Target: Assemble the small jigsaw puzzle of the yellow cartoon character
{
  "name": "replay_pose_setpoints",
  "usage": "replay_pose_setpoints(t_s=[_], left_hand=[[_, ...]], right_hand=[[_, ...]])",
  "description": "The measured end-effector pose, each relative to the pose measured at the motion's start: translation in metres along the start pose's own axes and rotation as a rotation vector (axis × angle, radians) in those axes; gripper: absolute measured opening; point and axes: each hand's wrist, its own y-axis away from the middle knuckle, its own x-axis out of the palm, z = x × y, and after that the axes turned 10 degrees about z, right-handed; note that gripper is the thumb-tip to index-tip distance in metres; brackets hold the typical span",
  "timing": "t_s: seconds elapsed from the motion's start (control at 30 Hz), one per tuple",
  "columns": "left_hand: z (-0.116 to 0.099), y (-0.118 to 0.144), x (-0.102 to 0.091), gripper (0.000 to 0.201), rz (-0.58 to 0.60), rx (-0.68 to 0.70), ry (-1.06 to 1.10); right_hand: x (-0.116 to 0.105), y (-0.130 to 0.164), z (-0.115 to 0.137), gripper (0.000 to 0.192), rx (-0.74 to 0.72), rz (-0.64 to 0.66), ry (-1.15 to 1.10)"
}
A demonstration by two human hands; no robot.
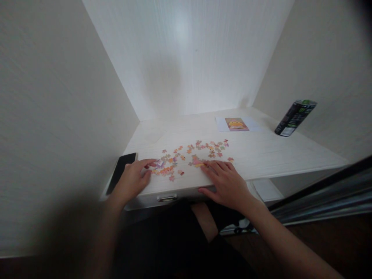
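Note:
Many small jigsaw puzzle pieces (215, 148) in pink, orange, purple and green lie loose across the white desk (180, 131). My left hand (134, 179) rests at the left side of the spread, index fingertip at some purple pieces (160, 164) and thumb apart from it. An orange-pink row of pieces (166, 170) lies just beyond that thumb. My right hand (225, 181) lies near the front edge with its fingers stretched out. Its fingertips touch or partly cover a pink and yellow group of pieces (197, 161). Neither hand visibly lifts a piece.
A dark phone (123, 170) lies at the left edge, beside my left wrist. At the back right is a picture card (236, 124) on white paper. A black can (293, 118) stands at the right. Below the front edge is a drawer handle (166, 198).

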Motion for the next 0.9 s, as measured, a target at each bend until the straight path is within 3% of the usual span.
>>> replay_pose_setpoints(t_s=[0.27, 0.7, 0.9], left_hand=[[-0.001, 0.003, -0.005, 0.041, 0.055, -0.023, 0.022], [-0.002, -0.002, 0.004, 0.037, -0.049, 0.035, 0.289], [-0.027, -0.008, 0.004, 0.028, -0.123, 0.025, 0.408]], right_hand=[[0.0, 0.001, -0.001, 0.064, -0.014, 0.002, -0.018], [-0.002, 0.001, -0.001, 0.064, -0.005, 0.001, -0.034], [-0.001, 0.001, -0.003, 0.064, -0.011, -0.001, -0.064]])
